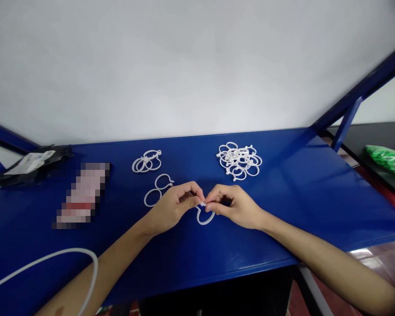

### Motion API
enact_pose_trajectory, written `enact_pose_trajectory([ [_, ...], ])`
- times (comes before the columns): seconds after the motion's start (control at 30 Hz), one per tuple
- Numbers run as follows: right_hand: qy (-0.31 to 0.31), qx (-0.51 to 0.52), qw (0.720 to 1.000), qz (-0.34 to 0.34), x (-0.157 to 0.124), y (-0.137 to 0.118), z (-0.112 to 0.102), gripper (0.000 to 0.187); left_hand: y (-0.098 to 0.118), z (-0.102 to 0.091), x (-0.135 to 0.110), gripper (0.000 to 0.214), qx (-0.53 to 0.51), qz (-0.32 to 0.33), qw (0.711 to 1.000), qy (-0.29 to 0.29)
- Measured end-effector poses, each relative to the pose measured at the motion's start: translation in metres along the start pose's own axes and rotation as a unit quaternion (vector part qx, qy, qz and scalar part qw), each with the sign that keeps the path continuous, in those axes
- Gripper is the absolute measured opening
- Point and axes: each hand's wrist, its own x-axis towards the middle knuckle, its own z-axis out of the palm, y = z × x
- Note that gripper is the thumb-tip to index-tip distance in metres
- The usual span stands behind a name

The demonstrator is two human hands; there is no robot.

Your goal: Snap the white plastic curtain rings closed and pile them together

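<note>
L hand (171,205) & R hand (237,205) are pinching 1 white ring (204,223), fingers (190,202) narrow, apparently mid-op.; ring pile (236,156) is lying beyond, done/left qty. unclear.

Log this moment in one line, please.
left hand: pinching white ring | right hand: pinching same ring | larger ring pile: on blue table, beyond right hand

Small workshop or packing space indicated: blue metal bench (283,202) with braced frame (348,123) set against plain wall (197,74); identical white rings (237,156) heaped, labelled black bag (57,159) laid out.
</note>
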Motion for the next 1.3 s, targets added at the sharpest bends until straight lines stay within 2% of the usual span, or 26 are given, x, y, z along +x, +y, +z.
enact_pose_trajectory([
  [0.07, 0.012, 0.011, 1.0, 0.007, 0.001, 0.002, 0.001, 0.019, 0.0, 0.002, 0.0, 0.025, 0.001, -0.006, 1.0, 0.029],
  [0.17, 0.08, -0.006, 0.997, -0.004, 0.001, 0.008, 0.0, 0.02, -0.003, 0.004, 0.001, 0.029, 0.01, -0.011, 0.996, 0.093],
  [0.23, 0.105, -0.018, 0.994, -0.012, 0.001, 0.011, -0.001, 0.022, -0.004, 0.006, 0.001, 0.029, 0.036, -0.007, 0.993, 0.108],
  [0.33, 0.11, -0.051, 0.992, -0.036, 0.0, 0.011, -0.002, 0.021, -0.003, 0.011, 0.0, 0.022, 0.09, 0.01, 0.989, 0.116],
  [0.47, 0.088, -0.113, 0.986, -0.091, -0.001, 0.006, -0.003, 0.016, 0.0, 0.018, -0.003, 0.012, 0.169, 0.049, 0.973, 0.147],
  [0.57, 0.071, -0.131, 0.982, -0.12, -0.003, 0.003, -0.003, 0.016, 0.0, 0.024, -0.005, 0.013, 0.232, 0.127, 0.948, 0.18],
  [0.73, 0.047, -0.163, 0.968, -0.187, -0.006, 0.002, -0.004, 0.014, -0.006, 0.033, -0.007, 0.018, 0.307, 0.274, 0.884, 0.223],
  [0.83, 0.036, -0.206, 0.951, -0.226, -0.007, 0.003, -0.005, 0.017, -0.01, 0.035, -0.007, 0.018, 0.355, 0.323, 0.847, 0.23],
  [0.93, 0.031, -0.238, 0.941, -0.239, -0.006, 0.006, -0.005, 0.018, -0.01, 0.032, -0.006, 0.019, 0.409, 0.346, 0.815, 0.222],
  [1.07, 0.061, -0.28, 0.932, -0.222, 0.001, 0.008, -0.008, 0.015, -0.006, 0.019, -0.003, 0.014, 0.49, 0.323, 0.786, 0.194],
  [1.17, 0.118, -0.337, 0.908, -0.219, 0.005, 0.006, -0.02, 0.009, -0.004, 0.001, 0.0, 0.025, 0.55, 0.233, 0.776, 0.202],
  [1.3, 0.21, -0.416, 0.862, -0.198, 0.007, 0.003, -0.048, 0.007, -0.009, -0.026, 0.002, 0.039, 0.597, 0.104, 0.768, 0.209],
])
